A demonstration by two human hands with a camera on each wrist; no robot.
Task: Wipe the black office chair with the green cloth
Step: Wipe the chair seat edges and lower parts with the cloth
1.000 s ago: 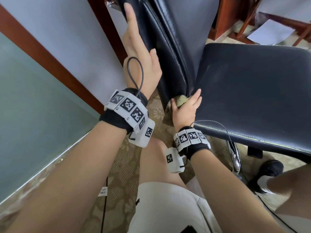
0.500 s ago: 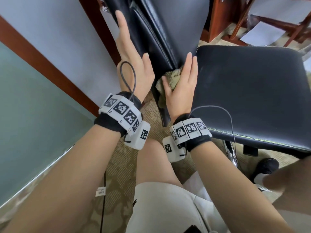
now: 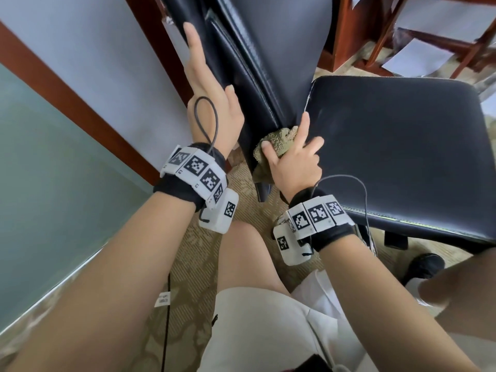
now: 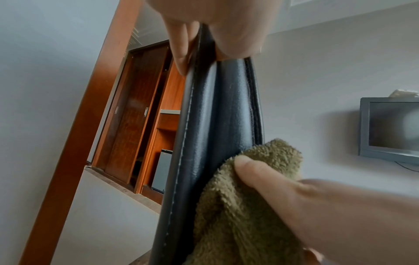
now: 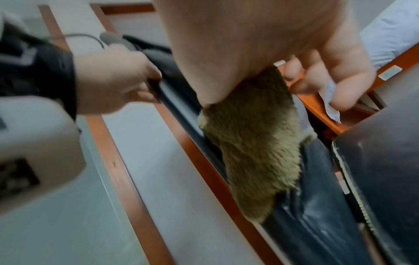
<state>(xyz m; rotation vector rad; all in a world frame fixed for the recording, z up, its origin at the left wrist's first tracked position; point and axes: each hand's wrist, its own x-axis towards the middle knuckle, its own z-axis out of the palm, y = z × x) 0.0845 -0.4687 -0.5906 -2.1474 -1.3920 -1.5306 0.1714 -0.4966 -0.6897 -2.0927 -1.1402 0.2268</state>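
Note:
The black office chair stands in front of me, backrest (image 3: 268, 63) edge-on and seat (image 3: 389, 157) to the right. My left hand (image 3: 212, 103) holds the backrest's near edge, fingers behind it and thumb on the front; the left wrist view shows the backrest (image 4: 215, 125) pinched this way. My right hand (image 3: 292, 159) grips the bunched green cloth (image 3: 279, 142) and presses it on the backrest's lower part, beside the seat's back corner. The right thumb (image 4: 272, 182) pins the cloth (image 4: 238, 206). In the right wrist view the cloth (image 5: 256, 143) hangs below the palm.
A pale wall with a wooden frame (image 3: 80, 98) runs close on the left. My bare knee (image 3: 241, 251) is under the hands, on patterned carpet. Wooden furniture legs (image 3: 381, 36) and papers lie beyond the seat. A chair caster (image 3: 426, 264) sits at lower right.
My right hand slid the cloth up the backrest with flat fingers, then came back down and curled round it near the seat corner. The left hand kept its hold.

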